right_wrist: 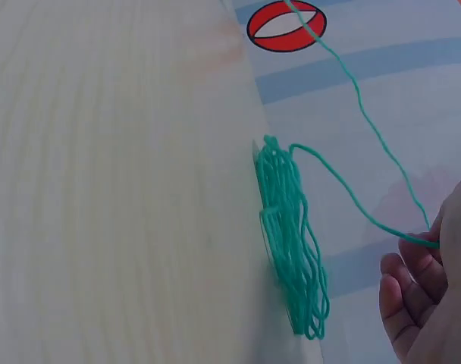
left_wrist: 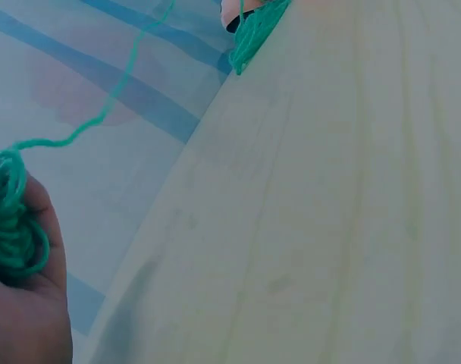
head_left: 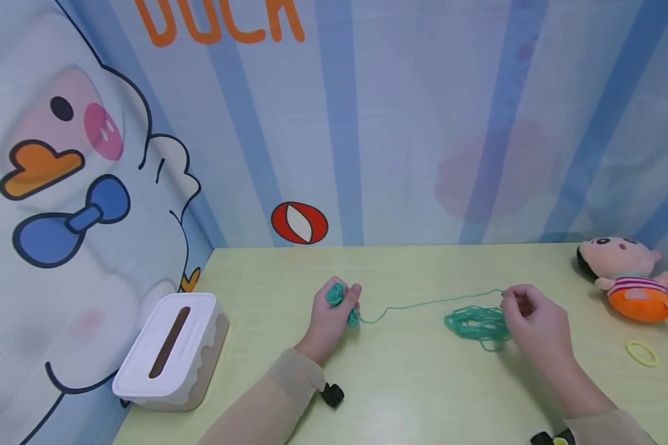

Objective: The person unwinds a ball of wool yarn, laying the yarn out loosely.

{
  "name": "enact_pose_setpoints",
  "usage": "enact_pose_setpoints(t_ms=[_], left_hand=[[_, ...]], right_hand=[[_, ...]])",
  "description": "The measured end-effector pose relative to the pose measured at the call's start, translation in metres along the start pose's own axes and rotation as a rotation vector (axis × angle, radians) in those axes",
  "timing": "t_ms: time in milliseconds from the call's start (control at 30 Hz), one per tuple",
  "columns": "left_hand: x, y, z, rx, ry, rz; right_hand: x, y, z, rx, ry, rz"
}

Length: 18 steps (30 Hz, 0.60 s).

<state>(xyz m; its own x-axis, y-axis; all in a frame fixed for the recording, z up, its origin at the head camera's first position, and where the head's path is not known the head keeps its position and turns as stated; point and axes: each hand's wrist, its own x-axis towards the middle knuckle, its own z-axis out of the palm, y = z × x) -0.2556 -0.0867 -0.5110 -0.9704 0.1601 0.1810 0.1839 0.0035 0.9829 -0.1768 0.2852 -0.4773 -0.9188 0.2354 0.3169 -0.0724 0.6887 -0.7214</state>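
My left hand [head_left: 327,318] grips a small wound bundle of green yarn [head_left: 335,295], which shows as thick loops [left_wrist: 10,220] against the palm in the left wrist view. From it a single yarn strand [head_left: 423,303] runs slackly across to my right hand [head_left: 537,321]. There the thumb and forefinger pinch the strand. A loose pile of green yarn [head_left: 475,324] lies on the table just left of the right hand. In the right wrist view the strand also leads from the fingers down to that pile [right_wrist: 287,235].
On the pale table [head_left: 401,383], a white-lidded tissue box [head_left: 172,346] stands at the left. A plush doll [head_left: 629,278] lies at the far right, with a yellow ring [head_left: 642,353] in front of it. A printed curtain [head_left: 401,123] hangs behind.
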Motion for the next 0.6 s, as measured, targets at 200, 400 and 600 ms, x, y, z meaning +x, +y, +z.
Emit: enact_pose_setpoints(t_ms=[200, 400, 600], left_hand=[[0.0, -0.001, 0.001, -0.022, -0.012, 0.019], [-0.001, -0.002, 0.001, -0.023, -0.021, -0.005], [0.0, -0.001, 0.001, -0.01, -0.046, -0.03]], right_hand=[[0.007, 0.02, -0.014, -0.147, -0.151, 0.085], [0.011, 0.028, -0.017, -0.245, -0.265, 0.134], [0.001, 0.0, 0.007, -0.102, -0.053, -0.108]])
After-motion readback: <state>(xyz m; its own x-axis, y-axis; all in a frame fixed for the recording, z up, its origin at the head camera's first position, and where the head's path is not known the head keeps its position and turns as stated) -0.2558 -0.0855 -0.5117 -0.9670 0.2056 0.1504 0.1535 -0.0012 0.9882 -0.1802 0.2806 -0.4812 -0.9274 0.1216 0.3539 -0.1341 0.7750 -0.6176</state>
